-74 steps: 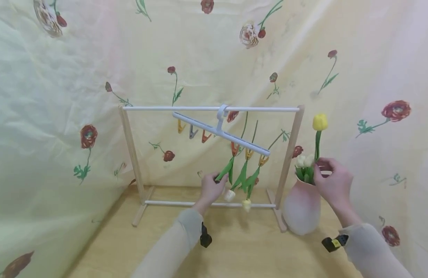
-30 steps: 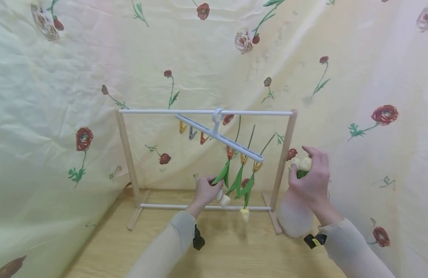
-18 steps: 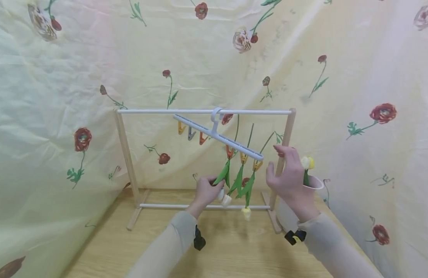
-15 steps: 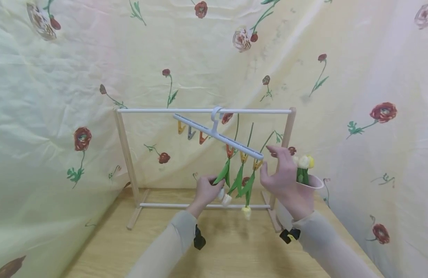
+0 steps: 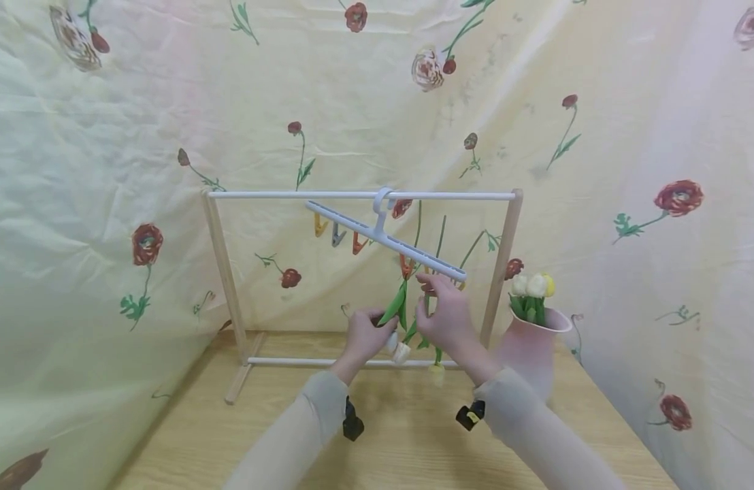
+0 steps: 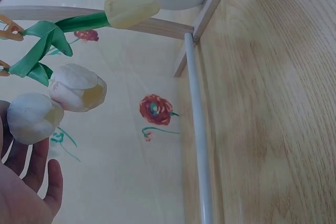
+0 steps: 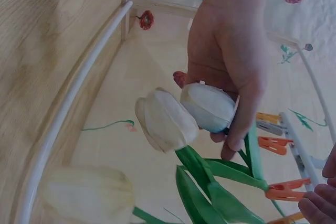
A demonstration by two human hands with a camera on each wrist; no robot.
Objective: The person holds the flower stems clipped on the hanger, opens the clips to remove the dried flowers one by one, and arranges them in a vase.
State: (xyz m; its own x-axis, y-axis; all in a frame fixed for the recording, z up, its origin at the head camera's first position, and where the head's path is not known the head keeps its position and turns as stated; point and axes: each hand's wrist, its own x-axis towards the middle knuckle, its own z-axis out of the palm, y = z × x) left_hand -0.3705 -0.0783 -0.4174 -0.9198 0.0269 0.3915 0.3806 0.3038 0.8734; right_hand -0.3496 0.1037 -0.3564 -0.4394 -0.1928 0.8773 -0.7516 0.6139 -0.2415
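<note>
My left hand (image 5: 365, 337) pinches the stem of a white tulip (image 7: 207, 107) that hangs head down, just below its orange clip (image 7: 287, 190) on the white hanger (image 5: 352, 221). A second white tulip (image 6: 79, 87) and a pale yellow tulip (image 6: 131, 9) hang beside it from yellow clips. My right hand (image 5: 450, 316) is in front of these two, thumb and fingers apart, fingertips close to the orange clip. It partly hides the yellow clips and the leaves. The hanger tilts down to the right on the rack's top rod (image 5: 279, 194).
A pink and white vase (image 5: 530, 350) with white and yellow tulips (image 5: 536, 286) stands at the right, behind my right forearm. On the hanger's left half are a yellow, a grey and an orange clip (image 5: 358, 243). The rack's lower rod (image 5: 291, 361) runs close above the wooden table (image 5: 401, 442).
My right hand lowered a yellow tulip into the vase, let go of it and moved left to the hanging tulips. The left hand keeps its hold on the white tulip.
</note>
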